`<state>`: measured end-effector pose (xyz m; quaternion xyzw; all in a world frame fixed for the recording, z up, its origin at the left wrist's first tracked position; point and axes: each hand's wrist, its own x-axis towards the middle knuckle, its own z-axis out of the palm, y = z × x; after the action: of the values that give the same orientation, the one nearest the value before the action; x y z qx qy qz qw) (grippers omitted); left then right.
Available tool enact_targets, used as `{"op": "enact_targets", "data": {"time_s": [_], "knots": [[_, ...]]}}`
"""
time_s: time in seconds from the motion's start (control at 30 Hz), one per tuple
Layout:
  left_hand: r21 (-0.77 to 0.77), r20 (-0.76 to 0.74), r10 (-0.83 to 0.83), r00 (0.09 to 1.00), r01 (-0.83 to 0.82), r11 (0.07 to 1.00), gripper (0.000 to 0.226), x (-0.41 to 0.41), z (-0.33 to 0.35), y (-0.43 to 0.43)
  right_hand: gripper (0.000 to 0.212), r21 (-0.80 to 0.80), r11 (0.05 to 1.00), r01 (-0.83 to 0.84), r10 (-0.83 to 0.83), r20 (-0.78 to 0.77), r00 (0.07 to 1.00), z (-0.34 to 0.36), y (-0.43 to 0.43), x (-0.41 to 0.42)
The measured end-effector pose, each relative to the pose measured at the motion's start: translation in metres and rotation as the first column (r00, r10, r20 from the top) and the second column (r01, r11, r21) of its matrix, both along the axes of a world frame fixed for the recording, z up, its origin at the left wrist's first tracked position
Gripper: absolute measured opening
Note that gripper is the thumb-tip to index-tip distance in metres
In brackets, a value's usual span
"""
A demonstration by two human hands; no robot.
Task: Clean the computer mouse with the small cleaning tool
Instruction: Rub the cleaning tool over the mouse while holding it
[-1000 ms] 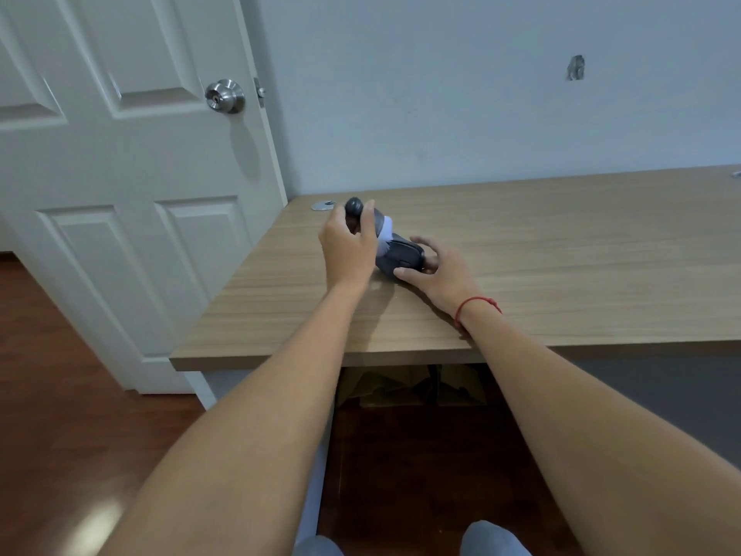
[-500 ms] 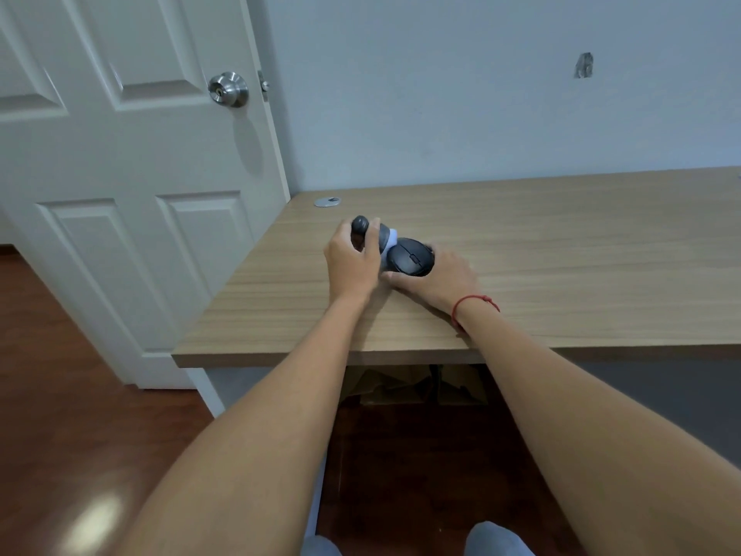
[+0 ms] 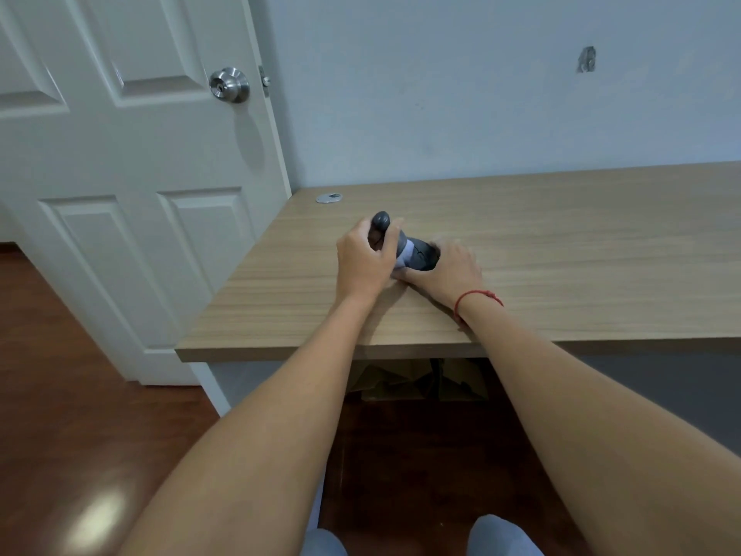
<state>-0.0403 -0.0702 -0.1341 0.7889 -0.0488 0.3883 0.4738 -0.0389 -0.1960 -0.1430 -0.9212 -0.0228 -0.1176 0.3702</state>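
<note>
A dark grey computer mouse (image 3: 424,256) rests on the wooden desk (image 3: 561,250) near its left end. My right hand (image 3: 451,272) holds the mouse from its right and near side, with a red string around the wrist. My left hand (image 3: 363,260) grips a small dark grey cleaning tool (image 3: 381,222) with a rounded top. The tool's pale end (image 3: 405,254) presses against the left side of the mouse. Most of the tool's body is hidden by my fingers.
A white panelled door (image 3: 120,202) with a metal knob (image 3: 229,85) stands left of the desk. A grey cable grommet (image 3: 329,198) sits in the desk's far left corner. Brown boxes (image 3: 421,379) lie under the desk on the wooden floor.
The tool's pale end has shifted over the left side of the mouse, and my right hand has closed further around the mouse, hiding more of it.
</note>
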Motion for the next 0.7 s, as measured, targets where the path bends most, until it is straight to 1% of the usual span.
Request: {"op": "enact_targets", "data": {"time_s": [0.07, 0.17, 0.23, 0.33, 0.37, 0.43, 0.57, 0.63, 0.7], "knots": [[-0.01, -0.029, 0.046, 0.999, -0.046, 0.999, 0.044, 0.002, 0.0, 0.002, 0.069, 0.011, 1.0, -0.004, 0.004, 0.013, 1.0, 0.0, 0.0, -0.001], [-0.043, -0.067, 0.117, 0.991, -0.12, 0.992, 0.037, 0.004, -0.001, 0.005, 0.065, 0.011, 1.0, -0.024, 0.024, 0.005, 1.0, -0.001, -0.001, 0.0], [-0.045, -0.039, 0.141, 0.989, -0.143, 0.989, 0.035, 0.002, 0.001, 0.002, 0.065, 0.016, 1.0, -0.023, 0.023, 0.007, 1.0, -0.002, -0.002, 0.001], [-0.032, 0.056, 0.047, 0.997, -0.046, 0.998, 0.036, -0.006, 0.002, -0.011, 0.056, 0.031, 0.999, -0.033, 0.033, 0.0, 0.999, -0.002, -0.003, 0.004], [0.007, 0.073, 0.016, 0.997, -0.016, 1.0, 0.035, -0.005, 0.001, -0.014, 0.052, 0.028, 0.999, -0.036, 0.036, 0.0, 0.999, -0.002, -0.004, 0.004], [0.087, 0.06, -0.01, 0.998, 0.004, 0.996, 0.036, 0.0, -0.002, -0.015, 0.047, 0.029, 0.999, -0.046, 0.046, 0.003, 0.999, -0.003, -0.005, 0.006], [0.127, 0.011, 0.087, 0.996, -0.088, 0.988, 0.035, 0.008, 0.001, -0.013, 0.058, 0.023, 0.994, -0.103, 0.103, -0.013, 0.995, -0.002, -0.008, 0.005], [0.098, 0.015, 0.104, 0.994, -0.105, 0.99, 0.032, 0.005, 0.0, -0.014, 0.059, 0.017, 0.992, -0.122, 0.123, -0.027, 0.992, 0.0, -0.009, 0.003], [0.049, 0.012, 0.11, 0.994, -0.111, 0.993, 0.032, 0.001, -0.001, -0.013, 0.058, -0.046, 0.992, -0.114, 0.112, -0.031, 0.993, -0.001, -0.007, 0.003]]}}
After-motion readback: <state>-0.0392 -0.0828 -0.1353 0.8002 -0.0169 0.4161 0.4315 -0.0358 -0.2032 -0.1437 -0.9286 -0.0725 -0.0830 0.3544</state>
